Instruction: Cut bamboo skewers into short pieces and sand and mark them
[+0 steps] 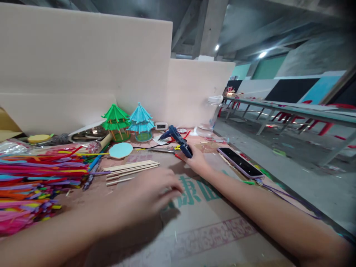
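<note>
My right hand point(196, 160) is closed around the end of a dark blue hot glue gun point(179, 141), whose nozzle points left toward a small white paper point(161, 140). My left hand point(155, 187), blurred by motion, hovers over the cardboard sheet point(200, 222) with fingers loosely bent and thumb apart; nothing shows in it. Just beyond it lie several thin wooden sticks point(130, 168). A pale blue octagonal piece point(120, 150) is behind the sticks. Two small pavilion models stand farther back, one with a green roof point(114, 116), one with a light blue roof point(140, 116).
Many colourful pipe cleaners point(41, 178) are piled at the left. A phone point(240, 162) lies along the right edge. White boards point(83, 66) rise behind the table, with a clear plastic jug point(208, 115) and a small digital clock point(161, 126) before them. Scissors point(164, 150) lie behind the sticks.
</note>
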Demonstrator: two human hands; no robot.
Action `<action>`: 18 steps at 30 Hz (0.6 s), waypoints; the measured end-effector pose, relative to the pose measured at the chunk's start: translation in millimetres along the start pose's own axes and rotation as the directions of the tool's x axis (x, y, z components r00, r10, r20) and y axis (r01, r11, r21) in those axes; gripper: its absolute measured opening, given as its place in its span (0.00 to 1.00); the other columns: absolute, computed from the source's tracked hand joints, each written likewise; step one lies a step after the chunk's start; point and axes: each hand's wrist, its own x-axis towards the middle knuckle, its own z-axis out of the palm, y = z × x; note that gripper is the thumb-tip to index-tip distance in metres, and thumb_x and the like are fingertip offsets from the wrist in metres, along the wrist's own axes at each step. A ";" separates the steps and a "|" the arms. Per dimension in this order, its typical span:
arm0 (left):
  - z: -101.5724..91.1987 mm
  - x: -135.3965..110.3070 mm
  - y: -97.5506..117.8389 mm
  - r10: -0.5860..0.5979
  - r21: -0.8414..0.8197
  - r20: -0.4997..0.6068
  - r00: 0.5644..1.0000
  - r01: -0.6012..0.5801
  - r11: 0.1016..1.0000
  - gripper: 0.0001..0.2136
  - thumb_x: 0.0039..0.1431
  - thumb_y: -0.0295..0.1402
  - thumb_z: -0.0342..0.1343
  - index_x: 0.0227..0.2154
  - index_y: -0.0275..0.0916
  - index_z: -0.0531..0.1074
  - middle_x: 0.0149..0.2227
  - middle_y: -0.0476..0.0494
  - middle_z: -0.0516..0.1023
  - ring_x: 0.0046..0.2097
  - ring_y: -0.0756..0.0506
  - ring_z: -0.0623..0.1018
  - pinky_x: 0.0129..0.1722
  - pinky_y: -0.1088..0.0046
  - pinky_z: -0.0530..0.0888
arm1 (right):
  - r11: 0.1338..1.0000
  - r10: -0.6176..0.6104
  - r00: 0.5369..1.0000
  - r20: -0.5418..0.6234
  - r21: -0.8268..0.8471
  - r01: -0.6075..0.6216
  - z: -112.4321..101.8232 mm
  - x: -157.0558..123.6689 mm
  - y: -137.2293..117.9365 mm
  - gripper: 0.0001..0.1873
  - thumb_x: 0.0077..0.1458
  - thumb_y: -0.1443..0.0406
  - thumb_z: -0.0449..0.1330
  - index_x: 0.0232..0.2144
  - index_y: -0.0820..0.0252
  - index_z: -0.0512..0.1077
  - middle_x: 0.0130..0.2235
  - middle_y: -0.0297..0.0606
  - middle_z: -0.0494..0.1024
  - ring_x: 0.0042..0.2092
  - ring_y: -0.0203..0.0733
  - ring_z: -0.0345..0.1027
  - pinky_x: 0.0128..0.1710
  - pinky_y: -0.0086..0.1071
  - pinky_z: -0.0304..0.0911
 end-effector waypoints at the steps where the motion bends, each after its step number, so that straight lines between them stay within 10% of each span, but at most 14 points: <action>1: -13.1 -4.2 -18.6 -0.076 0.068 -0.014 0.997 0.077 0.995 0.09 0.66 0.32 0.52 0.39 0.43 0.78 0.39 0.47 0.83 0.39 0.47 0.79 0.38 0.74 0.72 | 1.000 -0.004 1.000 0.003 -0.003 0.004 0.5 0.1 0.2 0.20 0.53 0.52 0.63 0.42 0.59 0.72 0.42 0.44 0.80 0.44 0.54 0.74 0.44 0.44 0.68; 8: -80.4 -33.2 -117.7 -0.506 0.375 -0.121 0.854 0.512 0.773 0.15 0.63 0.39 0.50 0.43 0.42 0.80 0.42 0.40 0.84 0.41 0.39 0.80 0.37 0.69 0.72 | 0.997 -0.055 0.998 0.024 -0.046 0.056 2.4 -0.2 1.2 0.25 0.53 0.52 0.64 0.48 0.61 0.71 0.47 0.49 0.79 0.48 0.58 0.73 0.49 0.50 0.67; 18: -45.4 -42.3 -126.3 -0.539 0.346 0.179 0.823 0.460 0.818 0.35 0.45 0.47 0.68 0.58 0.48 0.69 0.55 0.40 0.74 0.52 0.36 0.76 0.45 0.68 0.72 | 0.971 -0.184 0.979 0.084 -0.137 0.194 1.2 -4.3 -0.1 0.24 0.54 0.58 0.65 0.52 0.57 0.71 0.49 0.45 0.79 0.50 0.55 0.74 0.50 0.44 0.70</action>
